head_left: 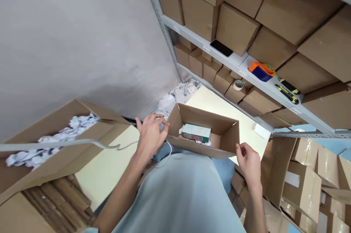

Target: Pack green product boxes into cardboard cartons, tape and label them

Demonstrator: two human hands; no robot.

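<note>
An open cardboard box (225, 141) sits at the near edge of a pale yellow table (219, 107), right in front of my body. Inside it lies a small green and white product box (196, 132) on some white paper. My left hand (150, 134) grips the box's left flap and corner. My right hand (248, 160) pinches the box's right near corner.
A large carton of shredded white paper (55, 141) stands at left. More paper scraps (181, 92) lie at the table's far end. A metal shelf (263, 87) holds stacked cartons, a phone (221, 48), tape dispenser (261, 71), tape roll (238, 85), utility knives (286, 90). Cartons (304, 185) stand at right.
</note>
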